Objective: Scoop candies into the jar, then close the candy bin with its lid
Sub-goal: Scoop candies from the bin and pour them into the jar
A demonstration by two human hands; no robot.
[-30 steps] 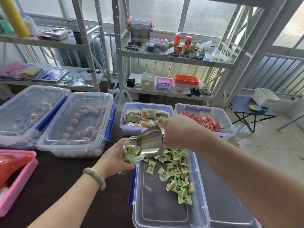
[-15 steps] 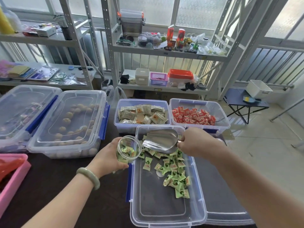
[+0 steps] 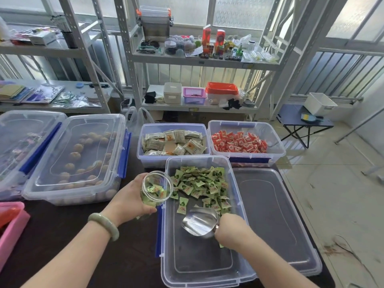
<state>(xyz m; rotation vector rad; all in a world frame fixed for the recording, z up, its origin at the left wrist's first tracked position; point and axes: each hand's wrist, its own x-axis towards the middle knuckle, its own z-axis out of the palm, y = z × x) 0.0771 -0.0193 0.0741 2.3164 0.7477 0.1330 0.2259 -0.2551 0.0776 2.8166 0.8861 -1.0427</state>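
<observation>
My right hand (image 3: 232,229) is clamped on the metal scoop (image 3: 200,221), low in the open candy bin (image 3: 239,242), its mouth aimed up-left toward the green candies (image 3: 200,183). My left hand (image 3: 129,200) grips the jar (image 3: 156,189) just beside the bin, mouth tilted toward me. The lid (image 3: 274,215) lies flat right of the bin.

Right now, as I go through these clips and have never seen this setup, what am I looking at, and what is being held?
No machine here: a person wears a camera on the head, looking down at their own bare hands. The left hand holds a clear plastic jar partly filled with green-wrapped candies. The right hand holds a shiny metal scoop, lowered empty into the open clear plastic bin, near its pile of green candies. The bin's clear lid lies beside it on the dark table.
</observation>
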